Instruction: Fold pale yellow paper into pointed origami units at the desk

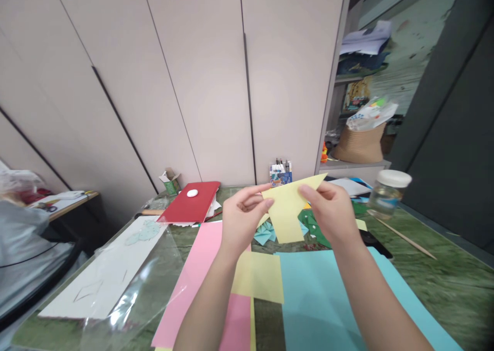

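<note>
A folded piece of pale yellow paper (287, 212) is held up above the table between both hands. My left hand (245, 214) pinches its left edge between thumb and fingers. At the paper's right side, my right hand (332, 209) grips it with the thumb on the near face; its upper right corner comes to a point. Beneath the hands, a flat yellow sheet (260, 276) lies partly over a pink sheet (204, 263), with blue sheets (320, 294) to the right. Light blue folded paper pieces (265, 233) show behind the held paper.
A red folder (193, 202) with a white round object lies back left, beside a small green box (170, 182). White drawing paper (111, 263) and clear plastic are at left. A pen box (280, 173) stands behind; a lidded jar (389, 194) and wooden stick (405, 236) are right.
</note>
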Tool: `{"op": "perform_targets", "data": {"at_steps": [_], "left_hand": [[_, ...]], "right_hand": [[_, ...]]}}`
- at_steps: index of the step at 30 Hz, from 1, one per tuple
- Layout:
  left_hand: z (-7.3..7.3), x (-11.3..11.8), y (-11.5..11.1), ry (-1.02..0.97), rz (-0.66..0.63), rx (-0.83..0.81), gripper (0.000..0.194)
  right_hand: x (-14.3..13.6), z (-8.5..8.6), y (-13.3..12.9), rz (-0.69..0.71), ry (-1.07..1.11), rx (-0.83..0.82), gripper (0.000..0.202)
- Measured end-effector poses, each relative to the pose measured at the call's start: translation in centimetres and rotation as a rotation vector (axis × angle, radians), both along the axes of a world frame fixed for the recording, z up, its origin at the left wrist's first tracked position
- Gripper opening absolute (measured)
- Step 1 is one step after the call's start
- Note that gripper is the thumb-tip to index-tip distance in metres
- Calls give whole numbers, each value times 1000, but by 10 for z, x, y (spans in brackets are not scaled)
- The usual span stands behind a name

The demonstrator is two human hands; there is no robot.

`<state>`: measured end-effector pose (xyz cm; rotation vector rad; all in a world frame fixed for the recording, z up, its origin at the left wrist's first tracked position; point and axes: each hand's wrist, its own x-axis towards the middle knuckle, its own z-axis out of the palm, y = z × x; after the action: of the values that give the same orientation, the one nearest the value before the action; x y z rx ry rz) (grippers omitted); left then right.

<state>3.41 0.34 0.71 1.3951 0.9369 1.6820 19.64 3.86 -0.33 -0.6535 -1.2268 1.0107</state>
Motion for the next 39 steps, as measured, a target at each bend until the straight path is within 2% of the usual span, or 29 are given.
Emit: {"op": "perform_targets", "data": {"at_steps": [4, 11, 14, 16, 18, 20, 26, 29, 34, 36, 39], "left_hand": [[-1, -2, 2, 16, 20, 5, 27], [2, -1, 2, 14, 47, -4, 28], [4, 2, -1, -11, 54, -21, 37], [4, 3, -2, -8, -12, -57, 52], [2, 5, -2, 28, -131, -106, 66], [1, 6, -1, 75, -212, -136, 71], [1, 9, 0, 106, -237, -121, 43], [3, 9, 0, 120, -233, -116, 44], [4, 7, 0, 98, -216, -82, 44], [3, 5, 1, 49, -198, -62, 44], [2, 1, 5, -113, -75, -35, 41]], "right_hand": [[7, 0, 5, -112, 60, 76, 18], [7, 3, 4, -182, 53, 107, 21], [3, 4, 3, -267, 36, 123, 23], [0, 4, 2, -312, 35, 141, 23], [-2, 4, 1, -340, 51, 156, 23], [-3, 4, 0, -352, 67, 161, 22], [-5, 4, 1, -386, 84, 164, 24], [-6, 4, 1, -400, 82, 146, 25], [-5, 3, 4, -368, 112, 94, 28], [-1, 2, 6, -293, 120, 77, 26], [12, 3, 9, -133, 12, 54, 21]]}}
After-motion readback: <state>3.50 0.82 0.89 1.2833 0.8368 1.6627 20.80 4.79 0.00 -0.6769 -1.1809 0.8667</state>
